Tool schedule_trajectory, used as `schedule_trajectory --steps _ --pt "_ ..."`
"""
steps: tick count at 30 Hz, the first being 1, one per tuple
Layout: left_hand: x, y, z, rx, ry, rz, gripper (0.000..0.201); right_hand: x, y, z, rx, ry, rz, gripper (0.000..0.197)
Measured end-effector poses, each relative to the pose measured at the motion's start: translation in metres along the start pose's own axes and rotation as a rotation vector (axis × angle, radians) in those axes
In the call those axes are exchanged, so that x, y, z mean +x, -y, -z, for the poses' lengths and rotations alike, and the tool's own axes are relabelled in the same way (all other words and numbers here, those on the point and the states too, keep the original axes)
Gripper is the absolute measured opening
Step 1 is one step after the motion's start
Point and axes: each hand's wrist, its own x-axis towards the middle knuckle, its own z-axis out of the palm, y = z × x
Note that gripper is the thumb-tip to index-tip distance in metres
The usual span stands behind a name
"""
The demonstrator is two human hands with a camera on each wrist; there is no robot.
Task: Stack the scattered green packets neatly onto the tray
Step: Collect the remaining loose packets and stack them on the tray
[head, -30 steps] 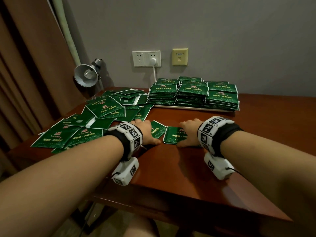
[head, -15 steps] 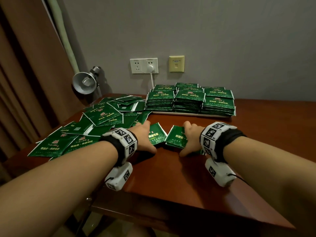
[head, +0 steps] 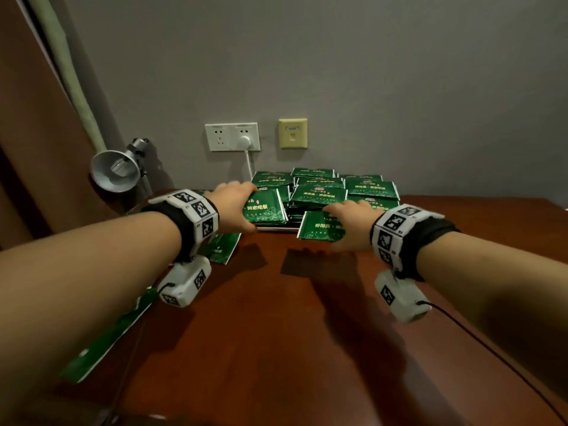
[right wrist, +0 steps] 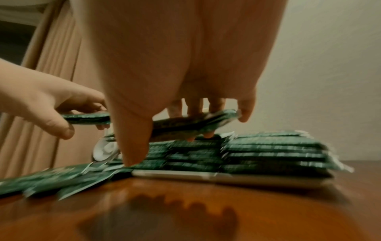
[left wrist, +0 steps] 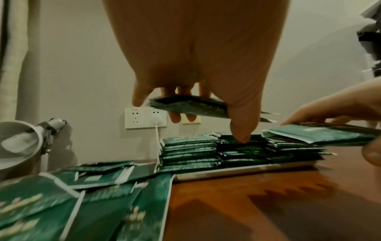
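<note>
My left hand grips a green packet in the air, just in front of the left end of the stacks. In the left wrist view that packet sits between fingers and thumb. My right hand holds another green packet above the table, close to the tray's front edge; the right wrist view shows this packet bent in its fingers. Stacked packets fill the white tray at the back by the wall. Loose packets lie scattered to the left.
A silver lamp stands at the back left beside the curtain. Wall sockets with a white plug and cord sit behind the tray. Bare brown tabletop stretches in front of me. A black cable trails from my right wrist.
Both hands lifted their packets off the table and carried them forward toward the tray. The head view has tilted up and moved closer.
</note>
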Motion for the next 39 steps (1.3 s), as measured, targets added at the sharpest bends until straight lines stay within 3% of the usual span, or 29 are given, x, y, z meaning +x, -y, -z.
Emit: schedule_trajectory --steps 11,21,27,34,39 --pt "0.148 -0.001 0.03 -0.075 -0.039 -0.003 0.083 0.108 -0.096 0.065 0.087 -0.065 -0.177 0.084" --pt "0.263 0.025 -0.004 -0.051 0.086 0.07 0.085 0.216 -0.139 0.062 -0.025 0.085 -0.136 0.078" --pt "0.296 0.03 -0.015 -0.025 0.155 0.069 0.075 0.243 -0.16 0.046 -0.027 0.157 -0.154 0.076" --pt "0.304 0.025 -0.019 -0.042 0.271 0.052 0.079 0.25 -0.16 0.044 0.02 0.167 -0.161 0.079" --pt "0.28 0.012 0.0 0.0 0.213 0.024 0.082 0.23 -0.135 0.062 0.008 0.108 -0.096 0.072"
